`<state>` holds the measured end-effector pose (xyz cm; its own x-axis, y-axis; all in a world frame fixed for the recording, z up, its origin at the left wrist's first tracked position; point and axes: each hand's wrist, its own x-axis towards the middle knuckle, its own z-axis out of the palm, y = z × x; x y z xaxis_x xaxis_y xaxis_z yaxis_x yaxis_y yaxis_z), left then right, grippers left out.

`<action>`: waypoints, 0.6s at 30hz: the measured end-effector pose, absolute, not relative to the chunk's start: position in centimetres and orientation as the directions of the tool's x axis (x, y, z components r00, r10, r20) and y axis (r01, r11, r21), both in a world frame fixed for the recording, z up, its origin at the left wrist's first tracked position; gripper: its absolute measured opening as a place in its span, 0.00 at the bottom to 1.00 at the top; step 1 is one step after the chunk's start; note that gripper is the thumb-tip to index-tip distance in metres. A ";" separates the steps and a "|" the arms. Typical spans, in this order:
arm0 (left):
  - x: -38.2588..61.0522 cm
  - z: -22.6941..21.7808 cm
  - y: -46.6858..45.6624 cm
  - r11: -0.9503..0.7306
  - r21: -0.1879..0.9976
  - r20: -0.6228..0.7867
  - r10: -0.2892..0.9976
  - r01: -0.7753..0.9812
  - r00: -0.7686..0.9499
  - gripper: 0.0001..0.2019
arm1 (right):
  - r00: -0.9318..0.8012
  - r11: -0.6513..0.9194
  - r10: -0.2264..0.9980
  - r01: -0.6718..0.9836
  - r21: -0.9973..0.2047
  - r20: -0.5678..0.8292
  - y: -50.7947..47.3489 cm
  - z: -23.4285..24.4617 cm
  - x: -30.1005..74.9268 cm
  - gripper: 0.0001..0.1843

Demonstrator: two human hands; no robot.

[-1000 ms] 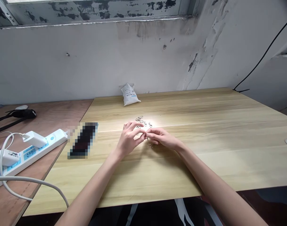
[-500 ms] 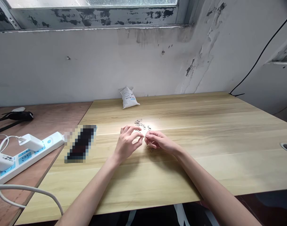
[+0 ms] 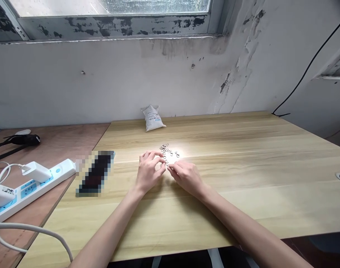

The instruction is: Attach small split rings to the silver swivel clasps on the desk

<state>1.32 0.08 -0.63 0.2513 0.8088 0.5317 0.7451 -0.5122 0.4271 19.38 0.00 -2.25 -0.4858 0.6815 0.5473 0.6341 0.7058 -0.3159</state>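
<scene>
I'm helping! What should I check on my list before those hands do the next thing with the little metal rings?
1. Are both hands in view? Ok: the left hand and the right hand both show.
2. Are the fingertips holding a ring? Cannot tell: they meet near the rings, but it's too small to see.
3. Are the small metal rings on the wooden table? Ok: they lie just beyond the hands.
4. Are the rings all apart? Not ok: several lie bunched together.
5. Is the white power strip away from the hands? Ok: it sits on the darker board to the left.
</scene>
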 end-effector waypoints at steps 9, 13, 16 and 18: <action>0.8 -0.4 0.5 -0.451 0.604 0.407 0.884 0.657 0.232 0.06 | -0.542 0.766 0.593 0.608 -0.210 0.595 1.1 -1.8 20.6 0.13; 0.6 0.1 0.2 -0.453 0.594 0.465 0.868 0.665 0.175 0.04 | -0.483 0.654 0.750 0.436 -0.618 0.453 1.4 -1.2 19.6 0.13; 0.6 0.4 -0.1 -0.515 0.524 0.562 0.808 0.678 0.179 0.04 | -0.555 0.501 0.780 0.277 -0.820 0.289 1.6 -0.2 19.0 0.16; 0.6 0.6 -0.2 -0.553 0.465 0.615 0.764 0.691 0.197 0.04 | -0.614 0.430 0.756 0.203 -0.880 0.228 2.0 0.4 18.9 0.19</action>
